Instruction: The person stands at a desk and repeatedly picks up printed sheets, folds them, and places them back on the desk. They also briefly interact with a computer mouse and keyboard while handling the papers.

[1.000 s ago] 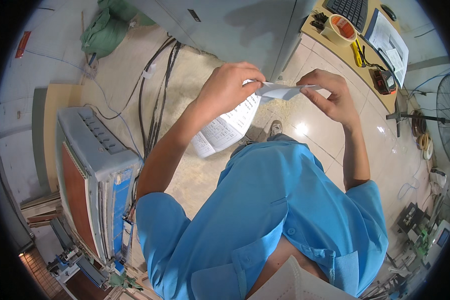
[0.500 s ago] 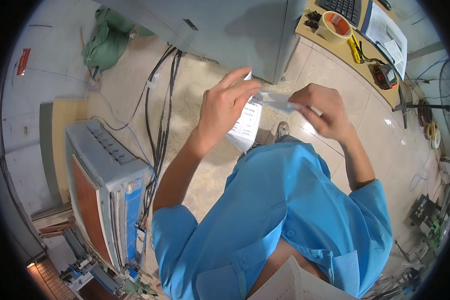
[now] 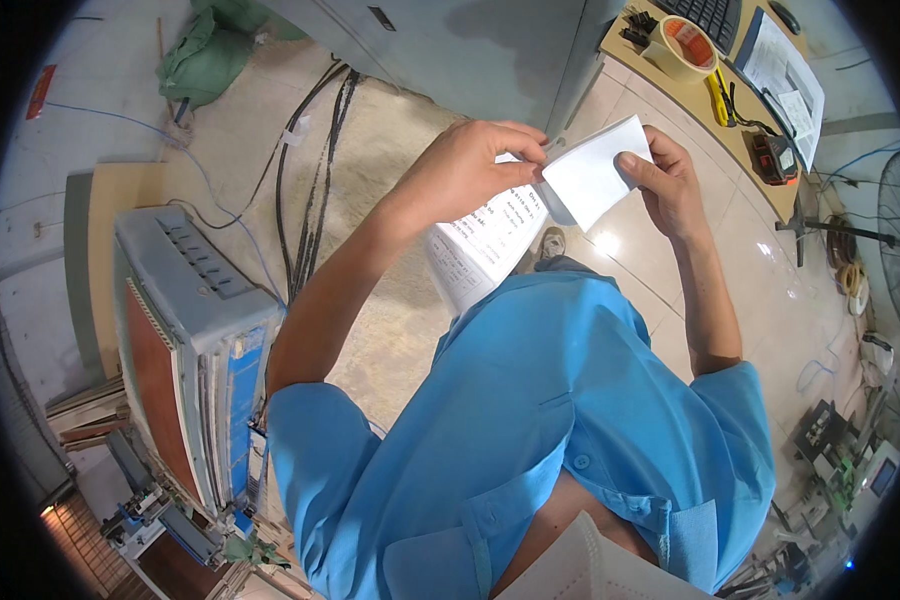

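Note:
My left hand (image 3: 460,170) is closed, thumb and fingertips pinching near the upper edge of a printed paper strip (image 3: 482,250). The strip hangs down in front of my blue shirt, with its rows of print turned toward me. My right hand (image 3: 672,188) pinches the right side of a blank white paper piece (image 3: 595,175), thumb on top. This piece's left edge meets the printed strip by my left fingertips. Whether the two are joined there I cannot tell.
A desk (image 3: 745,150) at the far right bears a tape roll (image 3: 686,48), a yellow cutter (image 3: 718,98), a keyboard and a clipboard. A grey cabinet (image 3: 450,50) stands ahead. Black cables (image 3: 315,180) run over the floor beside a grey machine (image 3: 195,270) on my left.
The white piece has turned and spread flat, its blank face now showing between my hands. More of the printed strip shows, hanging lower left. My left hand has shifted slightly right.

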The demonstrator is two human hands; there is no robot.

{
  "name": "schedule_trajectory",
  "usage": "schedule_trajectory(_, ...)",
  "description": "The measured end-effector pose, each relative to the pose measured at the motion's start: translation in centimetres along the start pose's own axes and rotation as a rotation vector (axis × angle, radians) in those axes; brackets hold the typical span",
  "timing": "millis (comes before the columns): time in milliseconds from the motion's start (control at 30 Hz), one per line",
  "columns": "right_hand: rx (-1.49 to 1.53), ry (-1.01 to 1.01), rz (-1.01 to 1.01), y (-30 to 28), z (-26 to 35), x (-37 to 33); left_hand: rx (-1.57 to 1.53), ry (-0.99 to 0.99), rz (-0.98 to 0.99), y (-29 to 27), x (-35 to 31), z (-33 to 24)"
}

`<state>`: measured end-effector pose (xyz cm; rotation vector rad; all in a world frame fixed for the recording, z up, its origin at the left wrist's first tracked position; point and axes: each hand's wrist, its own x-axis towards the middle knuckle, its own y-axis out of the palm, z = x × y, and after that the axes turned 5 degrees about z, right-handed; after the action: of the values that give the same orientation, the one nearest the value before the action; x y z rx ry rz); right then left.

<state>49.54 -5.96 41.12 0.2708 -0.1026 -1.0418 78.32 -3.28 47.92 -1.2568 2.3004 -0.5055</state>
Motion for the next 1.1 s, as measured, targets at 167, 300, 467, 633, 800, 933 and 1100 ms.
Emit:
schedule_trajectory(167,0.054,0.134,0.000,-0.3,-0.1,-0.3,0.030,0.024,0.038,-0.2,0.4,-1.4)
schedule_trajectory(300,0.043,0.129,0.021,-0.3,0.0,-0.2,0.006,-0.168,0.171,-0.6,1.1,-2.6)
schedule_trajectory(467,-0.134,0.140,-0.028,-0.4,0.4,-0.1,0.055,-0.214,0.256,-0.6,2.1,-3.3)
schedule_trajectory(633,-0.119,0.078,-0.126,-0.4,0.1,-0.4,-0.054,-0.233,0.262,-0.4,3.2,-2.2)
schedule_trajectory(800,-0.170,0.010,-0.141,-0.6,0.0,-0.9,-0.096,-0.247,0.268,0.2,3.7,-1.8)
schedule_trajectory(933,0.050,-0.040,-0.244,-0.1,-0.8,-0.8,-0.238,-0.270,0.148,1.0,4.0,-2.0)
schedule_trajectory(1100,0.045,-0.023,-0.302,-0.9,-2.2,-0.7,-0.289,-0.306,0.146,2.1,4.8,-2.2)
